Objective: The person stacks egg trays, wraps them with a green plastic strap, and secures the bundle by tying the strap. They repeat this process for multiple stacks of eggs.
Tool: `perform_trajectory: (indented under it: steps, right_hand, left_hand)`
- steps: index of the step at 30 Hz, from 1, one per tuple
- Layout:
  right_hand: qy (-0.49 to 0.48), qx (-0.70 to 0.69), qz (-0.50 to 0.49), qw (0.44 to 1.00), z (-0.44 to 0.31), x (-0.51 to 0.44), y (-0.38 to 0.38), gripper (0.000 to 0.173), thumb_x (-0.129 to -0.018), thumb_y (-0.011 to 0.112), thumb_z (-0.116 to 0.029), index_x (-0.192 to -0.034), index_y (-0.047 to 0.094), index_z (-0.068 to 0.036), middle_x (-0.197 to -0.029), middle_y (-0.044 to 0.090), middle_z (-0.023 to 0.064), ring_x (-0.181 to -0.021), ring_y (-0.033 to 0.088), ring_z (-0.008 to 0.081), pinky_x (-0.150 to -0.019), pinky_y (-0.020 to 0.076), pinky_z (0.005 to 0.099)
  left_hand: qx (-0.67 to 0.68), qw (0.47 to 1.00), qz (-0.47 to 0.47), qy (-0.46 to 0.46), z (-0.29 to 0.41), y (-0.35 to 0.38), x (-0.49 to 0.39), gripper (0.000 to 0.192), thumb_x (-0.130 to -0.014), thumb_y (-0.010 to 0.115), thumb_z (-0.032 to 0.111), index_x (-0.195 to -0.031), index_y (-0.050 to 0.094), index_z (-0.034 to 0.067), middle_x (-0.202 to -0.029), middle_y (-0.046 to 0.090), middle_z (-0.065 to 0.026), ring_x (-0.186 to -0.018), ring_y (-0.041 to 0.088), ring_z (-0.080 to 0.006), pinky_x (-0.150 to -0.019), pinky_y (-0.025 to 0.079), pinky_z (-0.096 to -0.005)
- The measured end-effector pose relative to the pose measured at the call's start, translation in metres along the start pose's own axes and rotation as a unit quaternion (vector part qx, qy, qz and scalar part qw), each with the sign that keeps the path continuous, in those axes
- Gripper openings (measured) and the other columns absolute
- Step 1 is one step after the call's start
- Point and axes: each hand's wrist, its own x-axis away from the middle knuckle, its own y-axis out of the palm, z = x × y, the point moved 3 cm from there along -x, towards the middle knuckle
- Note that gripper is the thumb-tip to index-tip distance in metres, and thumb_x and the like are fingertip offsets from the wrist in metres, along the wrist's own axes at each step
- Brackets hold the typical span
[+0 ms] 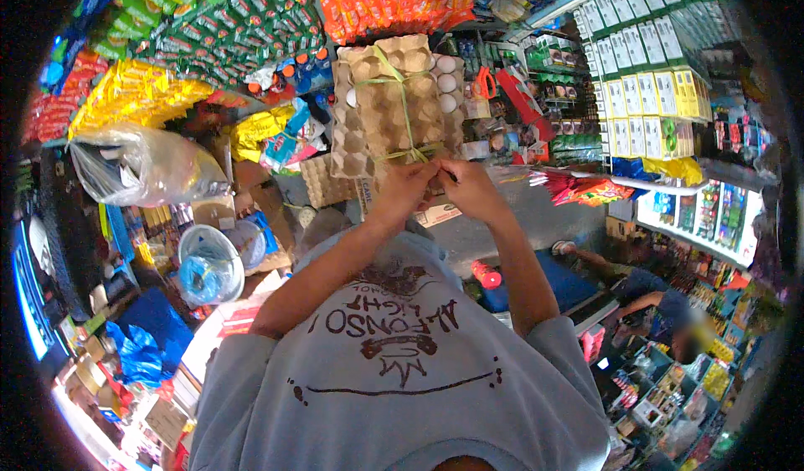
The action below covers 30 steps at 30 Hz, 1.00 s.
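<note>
A brown pulp egg tray (402, 116) lies on top of a wider stack before me. Yellow-green twine (403, 94) crosses it both ways, with a knot or bunch near its front edge. My left hand (411, 185) and my right hand (468, 185) meet at that edge, fingertips pinched together. They seem to grip the twine's loose ends, which the fingers mostly hide. White eggs (447, 83) show in the tray beneath, along its right side. Another empty-looking pulp tray (325, 181) sits lower, to the left.
Orange-handled scissors (485, 83) are right of the eggs. Hanging sachets (402, 0) crowd the far side. A white bucket (211, 264) holding blue material stands left, below a clear plastic bag (144, 163). Another person (659, 308) is at lower right, near divided bins (666, 389).
</note>
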Motion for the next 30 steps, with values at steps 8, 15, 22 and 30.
perform_trajectory:
  steps: [8,15,22,30]
  right_hand:
    - [-0.077,0.103,-0.018,0.992,-0.034,-0.035,-0.026,0.011,-0.087,0.067,-0.019,-0.085,0.073,-0.010,-0.083,0.072,0.0143,-0.079,0.071,0.0354,-0.072,0.0549,0.0474]
    - [-0.072,0.305,-0.020,0.949,-0.040,-0.048,-0.001,0.006,-0.081,0.071,-0.011,-0.087,0.071,-0.012,-0.081,0.071,0.0111,-0.077,0.070,0.0338,-0.067,0.0536,0.0448]
    - [-0.237,0.270,-0.084,0.930,-0.019,-0.051,0.001,0.009,-0.083,0.071,-0.013,-0.092,0.072,-0.012,-0.090,0.063,0.0080,-0.082,0.068,0.0311,-0.067,0.0543,0.0450]
    - [-0.300,0.217,-0.001,0.929,0.003,-0.023,0.019,0.020,-0.081,0.073,-0.010,-0.100,0.072,-0.007,-0.098,0.059,0.0051,-0.094,0.064,0.0256,-0.074,0.0547,0.0398]
  left_hand:
    - [-0.175,0.978,0.056,0.096,0.001,0.016,0.011,0.031,-0.099,0.054,0.023,-0.086,0.068,-0.001,-0.069,0.069,-0.0142,-0.063,0.072,-0.0266,-0.060,0.057,-0.0415]
    - [-0.455,0.852,0.190,0.177,0.008,0.004,0.014,0.019,-0.092,0.060,0.021,-0.089,0.070,0.005,-0.076,0.069,-0.0206,-0.069,0.070,-0.0389,-0.066,0.056,-0.0515]
    - [-0.455,0.840,0.250,0.157,0.011,-0.004,0.031,0.020,-0.089,0.063,0.021,-0.087,0.074,0.005,-0.075,0.069,-0.0214,-0.068,0.069,-0.0398,-0.066,0.056,-0.0500]
    - [-0.285,0.908,0.282,0.124,-0.023,-0.025,0.029,0.016,-0.090,0.073,0.016,-0.088,0.075,0.000,-0.075,0.073,-0.0154,-0.063,0.070,-0.0217,-0.062,0.054,-0.0353]
